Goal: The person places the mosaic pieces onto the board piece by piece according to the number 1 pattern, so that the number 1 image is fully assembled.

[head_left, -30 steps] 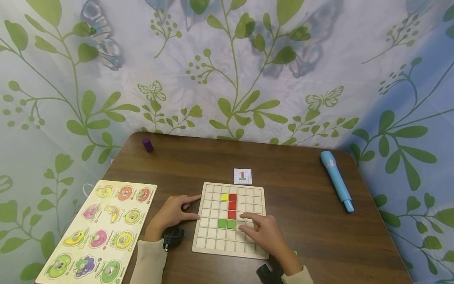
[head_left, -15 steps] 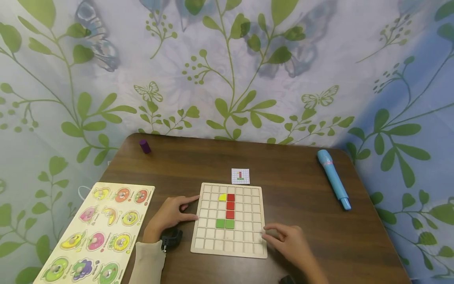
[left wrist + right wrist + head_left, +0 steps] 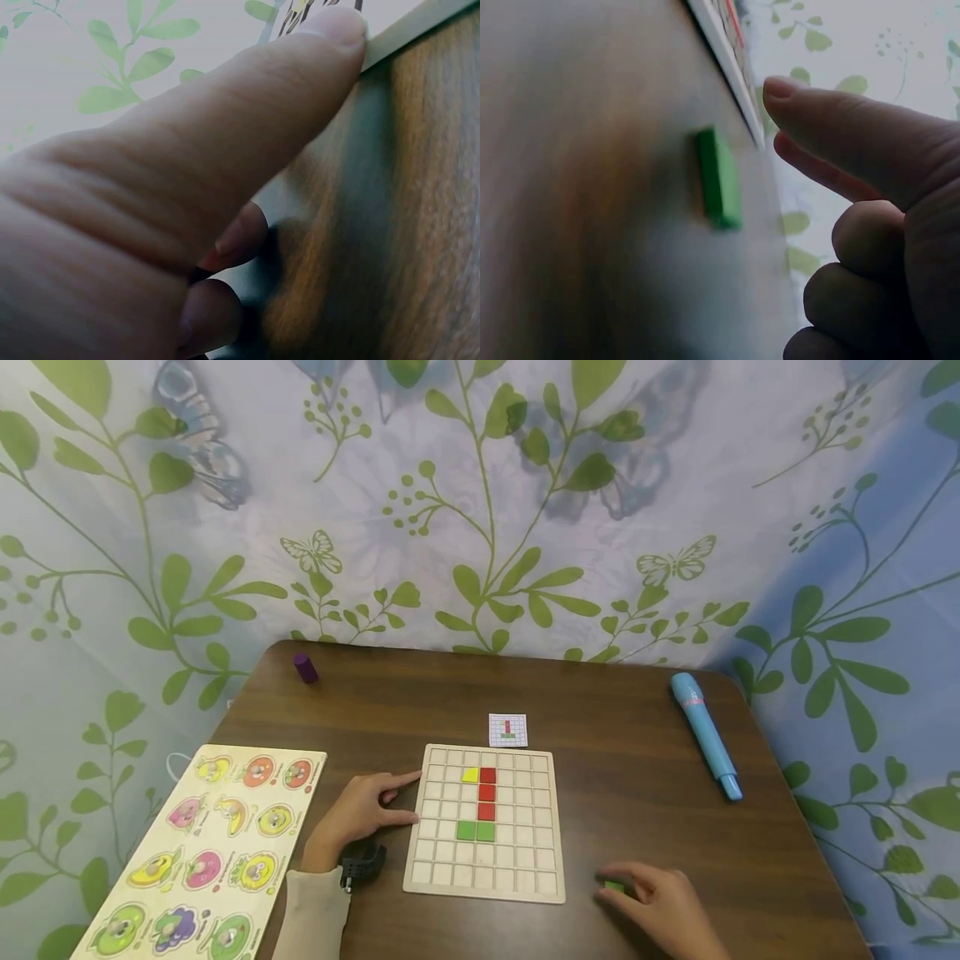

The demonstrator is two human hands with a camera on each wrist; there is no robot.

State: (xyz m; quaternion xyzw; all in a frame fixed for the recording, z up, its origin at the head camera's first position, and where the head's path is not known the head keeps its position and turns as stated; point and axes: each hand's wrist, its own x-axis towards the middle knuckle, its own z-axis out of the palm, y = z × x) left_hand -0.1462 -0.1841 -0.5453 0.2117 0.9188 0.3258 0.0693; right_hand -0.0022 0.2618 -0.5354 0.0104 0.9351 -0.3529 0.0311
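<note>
A square wooden grid board lies mid-table. It holds a column of red square tiles, a yellow quarter-round-looking tile beside the top red one, and two green tiles below. My left hand touches the board's left edge with index finger and thumb; the left wrist view shows the thumb against that edge. Right of the board, my right hand hovers around a loose green tile, thumb and index apart. In the right wrist view the green tile lies clear of the fingers.
A small card with a printed grid pattern lies behind the board. At left is a fruit puzzle board with knobs. A purple cylinder stands back left, and a blue toy microphone lies at right. A patterned curtain hangs behind.
My right hand has left the board and moved right and toward the front, to the loose green tile. The left hand has stayed at the board's edge.
</note>
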